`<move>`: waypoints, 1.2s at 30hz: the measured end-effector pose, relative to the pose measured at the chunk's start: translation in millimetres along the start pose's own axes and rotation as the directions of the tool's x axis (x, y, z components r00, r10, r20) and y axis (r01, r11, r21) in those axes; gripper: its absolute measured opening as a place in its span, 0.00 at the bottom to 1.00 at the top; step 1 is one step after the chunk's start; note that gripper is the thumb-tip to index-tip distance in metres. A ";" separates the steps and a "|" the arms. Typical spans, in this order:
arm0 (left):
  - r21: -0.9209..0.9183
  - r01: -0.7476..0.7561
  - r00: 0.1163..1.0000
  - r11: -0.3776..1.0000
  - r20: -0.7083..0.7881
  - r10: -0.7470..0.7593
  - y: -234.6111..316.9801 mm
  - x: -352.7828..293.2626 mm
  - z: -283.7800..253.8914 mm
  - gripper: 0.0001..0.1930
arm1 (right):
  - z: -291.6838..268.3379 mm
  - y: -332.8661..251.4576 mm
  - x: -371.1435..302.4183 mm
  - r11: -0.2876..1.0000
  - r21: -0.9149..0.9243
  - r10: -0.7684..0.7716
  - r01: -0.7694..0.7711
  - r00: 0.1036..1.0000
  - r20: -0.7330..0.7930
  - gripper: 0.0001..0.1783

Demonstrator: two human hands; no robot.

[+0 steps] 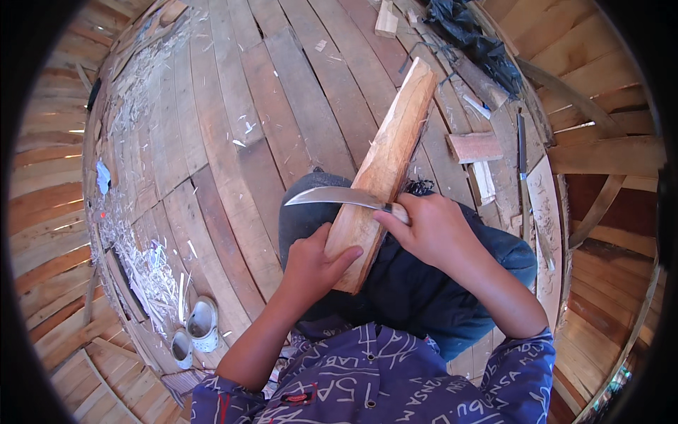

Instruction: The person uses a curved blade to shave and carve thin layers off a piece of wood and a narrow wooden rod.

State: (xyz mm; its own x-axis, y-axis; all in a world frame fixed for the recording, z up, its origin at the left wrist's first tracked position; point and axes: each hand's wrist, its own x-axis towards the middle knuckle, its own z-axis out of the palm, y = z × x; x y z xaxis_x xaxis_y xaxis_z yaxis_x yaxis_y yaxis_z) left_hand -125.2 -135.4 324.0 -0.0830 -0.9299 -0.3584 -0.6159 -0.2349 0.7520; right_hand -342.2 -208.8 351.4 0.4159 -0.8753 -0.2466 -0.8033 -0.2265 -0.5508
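Observation:
A long split piece of wood (387,152) lies slanted across my lap, its far end pointing up and to the right. Around its near end my left hand (316,263) is closed, the thumb lying on the upper face. My right hand (431,225) grips the handle of a curved knife (332,196). The blade crosses over the wood just beyond my left hand, with its tip reaching out to the left past the wood. Whether the edge touches the wood I cannot tell.
Wood shavings (152,283) are heaped at the left, close to a pair of pale clogs (203,325). On the right lie a wood offcut (477,147), a long dark tool (521,145) and black plastic sheeting (480,42). A plank floor (233,127) spreads ahead, with slatted walls around it.

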 end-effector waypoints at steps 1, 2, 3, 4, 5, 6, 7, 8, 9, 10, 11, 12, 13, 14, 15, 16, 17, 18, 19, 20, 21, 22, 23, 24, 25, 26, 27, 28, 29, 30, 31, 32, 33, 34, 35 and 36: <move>0.001 -0.010 1.000 1.000 -0.010 0.010 0.3 1.3 0.6 0.24 | 2.6 -2.2 2.8 0.998 -0.061 -0.026 0.025 1.000 -0.010 0.25; 0.001 -0.020 1.000 1.000 -0.021 0.020 0.3 2.7 1.1 0.24 | 6.5 -2.9 5.4 0.991 -0.122 -0.052 0.049 0.998 -0.018 0.25; 0.008 -0.023 0.999 1.000 -0.023 0.023 -1.2 2.3 1.4 0.24 | 8.0 -2.5 7.0 0.980 -0.184 -0.078 0.072 0.997 -0.024 0.25; 0.016 -0.021 0.999 1.000 -0.034 0.022 -3.9 -0.1 0.9 0.24 | 6.5 -1.3 8.7 0.965 -0.249 -0.103 0.088 0.994 -0.048 0.26; 0.023 -0.019 0.999 1.000 -0.045 0.020 -5.4 -1.2 0.1 0.24 | 4.1 1.7 9.7 0.944 -0.313 -0.130 0.102 0.989 -0.069 0.27; 0.045 -0.015 0.999 0.999 -0.030 0.017 -4.3 0.9 -1.4 0.24 | 0.9 6.5 11.4 0.919 -0.376 -0.159 0.114 0.983 -0.088 0.28; 0.072 -0.011 1.000 0.997 -0.016 0.012 -1.7 3.1 -3.8 0.24 | -13.7 29.9 25.9 0.878 -0.465 -0.226 0.111 0.954 -0.199 0.30; 0.091 -0.004 1.000 0.996 0.014 0.003 -0.2 2.9 -2.8 0.24 | -30.5 63.1 39.5 0.832 -0.548 -0.285 0.085 0.913 -0.291 0.32; 0.050 -0.029 0.999 0.998 0.020 0.028 2.5 5.9 -0.7 0.24 | -26.5 91.7 44.1 0.829 -0.548 -0.349 0.111 0.869 -0.352 0.32; 0.010 -0.053 0.999 0.999 0.007 0.053 5.8 11.6 -0.1 0.24 | -19.9 88.6 44.3 0.847 -0.529 -0.299 0.058 0.875 -0.382 0.31; -0.031 -0.071 0.997 0.997 -0.007 0.071 6.7 13.2 0.7 0.25 | -12.2 80.6 40.3 0.863 -0.505 -0.248 0.010 0.880 -0.406 0.30; -0.044 -0.078 0.997 0.996 -0.018 0.077 4.1 11.5 2.7 0.25 | -10.1 70.7 35.0 0.857 -0.515 -0.242 0.000 0.882 -0.404 0.30; -0.046 -0.083 0.996 0.996 -0.022 0.082 -3.0 7.5 3.0 0.25 | -6.5 57.8 28.9 0.857 -0.514 -0.229 -0.015 0.884 -0.407 0.29; -0.048 -0.088 0.996 0.995 -0.025 0.087 -7.3 5.1 1.9 0.25 | -5.1 50.1 26.4 0.857 -0.514 -0.214 -0.030 0.886 -0.410 0.29; -0.059 -0.078 0.997 0.995 -0.020 0.077 -8.0 5.0 -0.3 0.25 | -6.1 49.8 29.3 0.849 -0.528 -0.258 -0.002 0.871 -0.419 0.29; -0.080 -0.076 0.997 0.994 -0.014 0.075 -3.7 7.0 -1.0 0.24 | -12.9 53.3 32.2 0.834 -0.552 -0.301 0.020 0.854 -0.425 0.29; -0.101 -0.073 0.997 0.992 -0.008 0.073 -0.9 8.6 -1.9 0.24 | -17.7 57.1 34.6 0.817 -0.576 -0.345 0.041 0.835 -0.429 0.29; -0.136 -0.068 0.997 0.988 0.017 0.071 -0.8 9.2 -3.3 0.24 | -18.4 60.4 35.8 0.791 -0.610 -0.378 0.052 0.825 -0.420 0.29; -0.167 -0.059 0.997 0.984 0.038 0.067 -1.1 9.4 -5.3 0.25 | -20.9 63.8 37.8 0.785 -0.615 -0.397 0.073 0.822 -0.409 0.28; -0.198 -0.050 0.996 0.979 0.059 0.063 -1.0 9.7 -6.9 0.25 | -23.5 67.1 40.2 0.779 -0.619 -0.416 0.096 0.818 -0.397 0.28; -0.249 -0.005 0.995 0.969 0.099 0.030 0.7 11.2 -7.0 0.25 | -25.4 68.6 43.9 0.773 -0.624 -0.436 0.119 0.813 -0.386 0.27; -0.291 0.045 0.990 0.956 0.142 -0.003 2.6 13.3 -7.5 0.25 | -26.7 67.3 48.7 0.757 -0.638 -0.457 0.138 0.810 -0.367 0.28; -0.331 0.095 0.982 0.939 0.185 -0.034 3.5 14.7 -8.9 0.25 | -30.6 65.0 53.7 0.742 -0.652 -0.478 0.158 0.806 -0.349 0.28; -0.341 0.130 0.975 0.931 0.215 -0.058 3.2 15.2 -12.0 0.25 | -35.1 63.3 59.9 0.725 -0.666 -0.498 0.176 0.802 -0.330 0.29; -0.349 0.168 0.966 0.922 0.244 -0.083 3.7 15.4 -15.2 0.25 | -41.9 65.5 71.6 0.694 -0.705 -0.502 0.146 0.800 -0.328 0.29; -0.362 0.200 0.955 0.911 0.279 -0.099 4.7 15.6 -16.0 0.26 | -52.1 70.8 82.6 0.655 -0.748 -0.501 0.106 0.803 -0.324 0.29; -0.371 0.215 0.954 0.903 0.276 -0.114 6.9 15.7 -15.6 0.25 | -61.4 73.8 86.7 0.613 -0.787 -0.498 0.065 0.806 -0.321 0.29; -0.383 0.230 0.952 0.895 0.278 -0.126 8.5 15.8 -13.9 0.25 | -70.8 73.1 82.7 0.656 -0.754 -0.457 0.039 0.815 -0.356 0.29; -0.396 0.238 0.953 0.887 0.269 -0.135 10.4 18.2 -14.1 0.25 | -84.1 70.0 82.1 0.694 -0.720 -0.424 0.014 0.816 -0.392 0.29; -0.379 0.200 0.965 0.903 0.235 -0.115 10.0 17.8 -12.1 0.25 | -95.6 67.1 81.0 0.729 -0.684 -0.387 -0.013 0.817 -0.428 0.30; -0.363 0.161 0.977 0.918 0.192 -0.096 7.3 14.4 -8.5 0.24 | -101.1 60.0 75.8 0.815 -0.578 -0.279 -0.030 0.855 -0.437 0.30; -0.343 0.138 0.985 0.929 0.148 -0.091 3.4 10.8 -5.9 0.24 | -96.2 49.8 63.7 0.889 -0.455 -0.168 -0.047 0.892 -0.420 0.30; -0.322 0.127 0.988 0.938 0.126 -0.090 2.4 11.3 -5.1 0.24 | -89.1 41.5 52.5 0.943 -0.324 -0.059 -0.075 0.921 -0.384 0.30; -0.298 0.117 0.990 0.947 0.114 -0.087 2.3 11.2 -2.9 0.24 | -78.1 39.0 41.4 0.959 -0.281 -0.069 -0.029 0.940 -0.333 0.30; -0.273 0.104 0.991 0.956 0.108 -0.077 2.9 11.4 -0.9 0.24 | -66.5 37.9 30.4 0.972 -0.234 -0.078 0.009 0.955 -0.286 0.30; -0.241 0.046 0.998 0.970 0.047 -0.035 0.2 10.5 2.1 0.23 | -52.6 33.3 20.7 0.979 -0.205 -0.031 -0.014 0.976 -0.214 0.30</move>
State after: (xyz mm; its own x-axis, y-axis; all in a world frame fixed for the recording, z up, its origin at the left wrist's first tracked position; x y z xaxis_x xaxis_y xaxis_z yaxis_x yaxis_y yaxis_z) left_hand -127.9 -144.6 319.3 -0.0980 -0.9066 -0.4105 -0.4126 -0.3383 0.8458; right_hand -382.8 -257.0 369.9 0.3396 -0.9390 -0.0534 -0.8796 -0.2970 -0.3717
